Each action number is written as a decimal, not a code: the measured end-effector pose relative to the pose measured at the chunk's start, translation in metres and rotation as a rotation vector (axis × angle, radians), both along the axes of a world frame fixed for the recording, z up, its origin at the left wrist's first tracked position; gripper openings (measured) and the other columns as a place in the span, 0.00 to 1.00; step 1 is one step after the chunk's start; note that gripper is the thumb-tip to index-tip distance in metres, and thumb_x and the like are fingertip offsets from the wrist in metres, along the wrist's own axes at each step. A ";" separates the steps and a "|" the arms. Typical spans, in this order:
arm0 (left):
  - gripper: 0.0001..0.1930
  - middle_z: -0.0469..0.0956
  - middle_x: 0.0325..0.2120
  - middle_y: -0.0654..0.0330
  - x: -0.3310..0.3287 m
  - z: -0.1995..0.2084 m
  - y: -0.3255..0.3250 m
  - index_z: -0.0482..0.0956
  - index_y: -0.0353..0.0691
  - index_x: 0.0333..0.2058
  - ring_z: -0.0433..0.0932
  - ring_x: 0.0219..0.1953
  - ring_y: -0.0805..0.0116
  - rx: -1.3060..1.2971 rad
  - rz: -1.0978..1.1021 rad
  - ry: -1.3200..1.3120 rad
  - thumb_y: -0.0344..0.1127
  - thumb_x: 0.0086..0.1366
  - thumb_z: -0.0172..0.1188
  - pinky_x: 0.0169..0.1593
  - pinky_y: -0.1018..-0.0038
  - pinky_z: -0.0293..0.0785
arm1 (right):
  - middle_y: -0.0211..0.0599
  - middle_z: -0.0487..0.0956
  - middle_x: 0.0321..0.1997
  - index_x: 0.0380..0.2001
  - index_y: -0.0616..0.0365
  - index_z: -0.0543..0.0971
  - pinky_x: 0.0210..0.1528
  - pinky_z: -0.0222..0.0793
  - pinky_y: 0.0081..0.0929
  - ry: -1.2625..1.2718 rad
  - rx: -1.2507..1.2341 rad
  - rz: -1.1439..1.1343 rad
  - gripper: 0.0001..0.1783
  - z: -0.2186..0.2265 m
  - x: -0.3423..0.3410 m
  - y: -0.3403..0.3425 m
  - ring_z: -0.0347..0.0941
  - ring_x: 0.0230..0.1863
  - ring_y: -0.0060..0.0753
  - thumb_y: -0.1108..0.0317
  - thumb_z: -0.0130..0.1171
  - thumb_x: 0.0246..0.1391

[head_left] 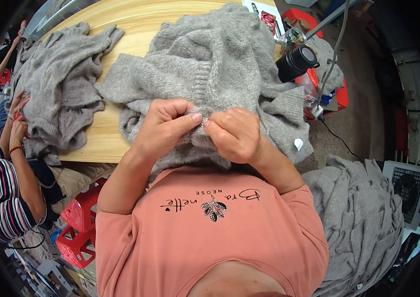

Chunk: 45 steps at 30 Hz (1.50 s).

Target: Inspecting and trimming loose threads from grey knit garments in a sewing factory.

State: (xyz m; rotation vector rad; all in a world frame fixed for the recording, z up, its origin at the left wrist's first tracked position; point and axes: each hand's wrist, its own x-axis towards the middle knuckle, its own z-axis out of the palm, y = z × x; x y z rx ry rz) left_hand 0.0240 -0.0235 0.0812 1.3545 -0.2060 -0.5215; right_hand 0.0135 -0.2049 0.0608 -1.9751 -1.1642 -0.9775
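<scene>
Garment of fuzzy grey knit lies bunched on pale wooden bench; left hand and right hand, fingers curled, pinch its fabric close together.

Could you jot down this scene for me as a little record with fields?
Left hand: pinching fuzzy grey knitted garment
Right hand: pinching the same garment, close beside the left
Surface: pale yellow wooden table
Table's left: crumpled grey knitwear
Right of garment: black cylindrical object
Far left: co-worker in multicoloured striped shirt
Lower right: large heap of grey knitted fabric
</scene>
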 end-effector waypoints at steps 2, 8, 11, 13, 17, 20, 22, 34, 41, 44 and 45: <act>0.04 0.70 0.15 0.71 -0.001 -0.002 0.001 0.76 0.32 0.27 0.63 0.19 0.87 0.116 -0.012 -0.155 0.27 0.56 0.56 0.20 0.85 0.57 | 0.37 0.73 0.23 0.26 0.64 0.73 0.15 0.59 0.22 -0.001 -0.023 -0.001 0.10 -0.004 0.000 0.003 0.67 0.15 0.28 0.79 0.59 0.34; 0.07 0.71 0.17 0.70 -0.004 -0.016 0.004 0.77 0.30 0.32 0.65 0.20 0.86 0.203 0.084 -0.259 0.23 0.53 0.57 0.22 0.85 0.61 | 0.39 0.74 0.25 0.24 0.64 0.73 0.19 0.64 0.24 0.173 0.025 0.024 0.07 -0.010 0.009 0.007 0.70 0.21 0.32 0.80 0.58 0.36; 0.08 0.73 0.18 0.68 -0.009 -0.023 0.003 0.77 0.31 0.33 0.66 0.21 0.85 0.244 0.155 -0.290 0.21 0.52 0.56 0.23 0.84 0.63 | 0.40 0.74 0.26 0.24 0.63 0.74 0.23 0.66 0.24 0.394 0.086 0.084 0.06 -0.006 0.012 0.007 0.71 0.24 0.35 0.81 0.57 0.38; 0.08 0.74 0.19 0.67 -0.013 -0.022 0.000 0.77 0.31 0.32 0.67 0.22 0.84 0.262 0.174 -0.284 0.21 0.51 0.55 0.24 0.84 0.63 | 0.40 0.75 0.26 0.24 0.62 0.74 0.26 0.67 0.23 0.555 0.088 0.124 0.06 -0.007 0.015 0.004 0.72 0.26 0.36 0.81 0.57 0.38; 0.08 0.75 0.20 0.65 -0.015 -0.019 -0.001 0.78 0.32 0.31 0.68 0.23 0.84 0.288 0.198 -0.301 0.20 0.50 0.54 0.24 0.84 0.64 | 0.36 0.75 0.26 0.23 0.62 0.73 0.31 0.66 0.24 0.786 0.094 0.275 0.06 -0.011 0.019 -0.001 0.71 0.27 0.33 0.83 0.56 0.38; 0.07 0.75 0.20 0.66 -0.014 -0.025 0.000 0.78 0.32 0.30 0.68 0.22 0.84 0.278 0.211 -0.295 0.21 0.50 0.57 0.24 0.84 0.64 | 0.36 0.74 0.24 0.22 0.63 0.73 0.30 0.65 0.24 1.041 0.151 0.230 0.07 -0.005 0.017 -0.002 0.70 0.26 0.33 0.84 0.55 0.35; 0.07 0.75 0.19 0.66 -0.015 -0.022 0.000 0.78 0.32 0.30 0.68 0.22 0.84 0.250 0.190 -0.265 0.21 0.49 0.58 0.24 0.84 0.64 | 0.37 0.73 0.23 0.21 0.62 0.73 0.29 0.65 0.25 1.085 0.217 0.256 0.08 -0.007 0.017 -0.003 0.70 0.26 0.36 0.85 0.55 0.32; 0.06 0.75 0.20 0.67 -0.015 -0.024 -0.002 0.77 0.33 0.26 0.68 0.22 0.85 0.107 0.225 -0.160 0.20 0.46 0.60 0.25 0.85 0.65 | 0.37 0.73 0.25 0.25 0.63 0.74 0.29 0.66 0.25 0.852 0.143 0.181 0.07 -0.001 0.010 -0.001 0.70 0.26 0.38 0.82 0.57 0.37; 0.07 0.78 0.23 0.62 -0.020 -0.024 -0.002 0.78 0.33 0.25 0.72 0.26 0.80 0.190 0.312 -0.325 0.18 0.45 0.57 0.30 0.83 0.69 | 0.40 0.72 0.22 0.25 0.62 0.73 0.26 0.64 0.30 0.809 0.027 0.140 0.06 -0.006 0.011 0.000 0.70 0.24 0.41 0.77 0.57 0.39; 0.08 0.78 0.23 0.60 -0.022 -0.021 -0.002 0.78 0.32 0.25 0.74 0.26 0.77 0.199 0.338 -0.393 0.17 0.44 0.56 0.30 0.82 0.69 | 0.40 0.70 0.19 0.25 0.62 0.74 0.23 0.62 0.30 0.692 0.010 0.073 0.06 -0.008 0.005 0.003 0.68 0.21 0.40 0.79 0.58 0.38; 0.08 0.78 0.23 0.60 -0.022 -0.021 -0.002 0.78 0.32 0.25 0.74 0.26 0.77 0.199 0.338 -0.394 0.17 0.44 0.56 0.30 0.82 0.69 | 0.40 0.69 0.18 0.23 0.62 0.73 0.21 0.61 0.31 0.655 0.041 0.042 0.06 -0.008 0.003 0.004 0.67 0.19 0.41 0.79 0.57 0.37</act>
